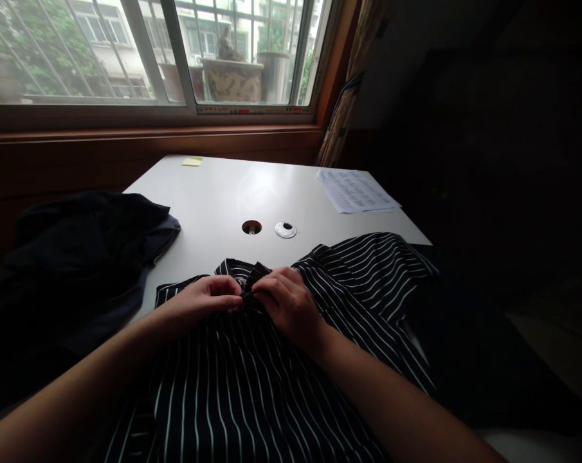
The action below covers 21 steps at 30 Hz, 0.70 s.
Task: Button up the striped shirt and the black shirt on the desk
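Observation:
A black shirt with thin white stripes (252,379) lies spread over the near part of the table and hangs toward me. Its collar area is bunched up between my two hands. My left hand (211,296) pinches the cloth there with thumb and fingertips. Close beside it, my right hand (291,302) grips the same bunched part, fingers bent and closed. The small spot between the fingertips is dark, so I cannot make out whether a button is there. One sleeve of the shirt stretches out to the right.
Dark clothing (78,257) is heaped at the table's left edge. The white table (213,199) has a cable hole (251,227) and a round grommet cover (285,229) beside it. Printed sheets (355,191) lie at the back right, a yellow sticky note (192,161) at the back left. A window (242,51) stands behind.

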### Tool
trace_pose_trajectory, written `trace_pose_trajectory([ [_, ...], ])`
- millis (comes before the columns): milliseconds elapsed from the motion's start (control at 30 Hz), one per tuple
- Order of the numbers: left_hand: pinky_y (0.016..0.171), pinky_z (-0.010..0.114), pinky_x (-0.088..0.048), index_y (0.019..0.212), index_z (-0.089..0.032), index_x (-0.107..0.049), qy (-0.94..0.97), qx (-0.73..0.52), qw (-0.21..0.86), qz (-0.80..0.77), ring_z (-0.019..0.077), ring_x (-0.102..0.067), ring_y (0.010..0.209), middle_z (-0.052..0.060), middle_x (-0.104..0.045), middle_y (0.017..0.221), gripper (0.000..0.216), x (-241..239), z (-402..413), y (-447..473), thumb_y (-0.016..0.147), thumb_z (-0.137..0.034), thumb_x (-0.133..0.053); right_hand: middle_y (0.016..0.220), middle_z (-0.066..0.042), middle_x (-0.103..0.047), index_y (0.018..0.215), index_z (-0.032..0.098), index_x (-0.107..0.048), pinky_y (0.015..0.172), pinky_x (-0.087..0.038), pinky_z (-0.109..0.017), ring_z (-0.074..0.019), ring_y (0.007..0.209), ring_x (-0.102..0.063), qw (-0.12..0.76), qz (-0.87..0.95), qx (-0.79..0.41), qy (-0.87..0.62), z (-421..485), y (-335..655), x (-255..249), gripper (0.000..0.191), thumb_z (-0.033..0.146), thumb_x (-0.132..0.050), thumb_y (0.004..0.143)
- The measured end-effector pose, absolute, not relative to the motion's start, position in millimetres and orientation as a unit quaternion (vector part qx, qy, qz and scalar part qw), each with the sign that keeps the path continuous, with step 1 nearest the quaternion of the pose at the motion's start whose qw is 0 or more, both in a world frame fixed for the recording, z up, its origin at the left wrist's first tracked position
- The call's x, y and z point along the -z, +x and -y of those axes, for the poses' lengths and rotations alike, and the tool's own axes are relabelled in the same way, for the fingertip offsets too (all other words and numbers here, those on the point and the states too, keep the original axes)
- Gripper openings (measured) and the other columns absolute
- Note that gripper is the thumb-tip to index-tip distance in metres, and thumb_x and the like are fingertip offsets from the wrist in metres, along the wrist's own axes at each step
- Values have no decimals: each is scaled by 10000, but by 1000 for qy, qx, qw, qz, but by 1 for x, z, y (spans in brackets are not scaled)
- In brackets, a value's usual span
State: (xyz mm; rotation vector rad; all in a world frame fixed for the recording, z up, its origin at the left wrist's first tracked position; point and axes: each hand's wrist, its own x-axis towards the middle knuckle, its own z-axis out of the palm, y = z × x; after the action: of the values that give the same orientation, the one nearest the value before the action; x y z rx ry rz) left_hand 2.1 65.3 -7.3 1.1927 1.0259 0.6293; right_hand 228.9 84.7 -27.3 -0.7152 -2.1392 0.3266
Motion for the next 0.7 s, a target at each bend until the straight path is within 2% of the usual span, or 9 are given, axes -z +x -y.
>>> trace_pose_trajectory([
  [133,741,267,-463,950,-133,-693,541,-255,652,-467,174,-555,786,68,-607,836,346,3,-65,4,799,-442,-737,915,-8,-710,948,246,-617,896,-458,-389,-189,913,-590,420,851,-133,-286,-85,229,26,78,180,-578,934],
  [333,666,232,-430,899,-128,-709,534,-269,640,-483,150,-513,714,52,-569,761,359,3,-66,4,781,-464,-752,950,4,-713,948,273,-626,905,-450,-387,-186,921,-597,402,860,-134,-285,-85,229,29,105,184,-570,937],
  [700,607,175,-394,903,-121,-649,411,-327,720,-453,107,-478,675,32,-519,749,311,21,-69,-7,757,-345,-808,981,1,-704,980,272,-633,919,-431,-392,-189,956,-583,369,881,-114,-272,-84,229,28,132,171,-561,935],
])
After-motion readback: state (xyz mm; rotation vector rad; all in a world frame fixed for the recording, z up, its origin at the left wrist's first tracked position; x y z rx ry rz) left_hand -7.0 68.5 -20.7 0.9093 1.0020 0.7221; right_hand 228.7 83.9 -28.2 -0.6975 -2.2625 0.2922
